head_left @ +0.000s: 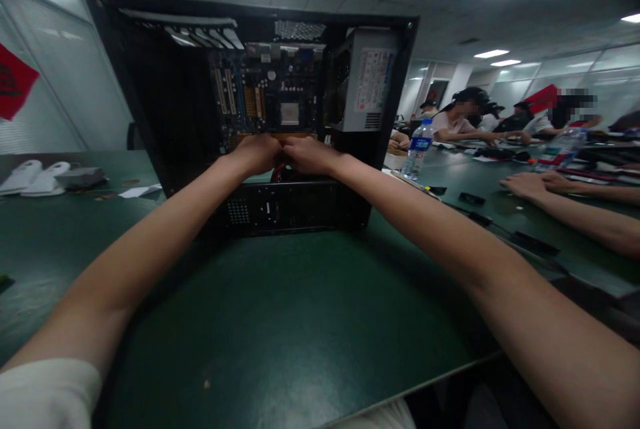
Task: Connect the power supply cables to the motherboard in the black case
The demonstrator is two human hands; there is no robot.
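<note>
An open black computer case [150, 96] stands on the green table [280, 322] with its side off. Inside I see a blue motherboard [270, 92] and a grey power supply [367, 82]. Both my arms reach into the case. My left hand [257, 152] and my right hand [310, 154] meet side by side at the lower edge of the motherboard, fingers curled and pressed onto a long yellowish strip [295, 136] there. What the strip is I cannot make out. A bit of red shows below the hands.
A water bottle [417, 148] stands right of the case. Another person's hands [530, 184] rest on the table at right, near small black parts [473, 198]. More people sit farther back. White objects [35, 176] and paper lie at far left.
</note>
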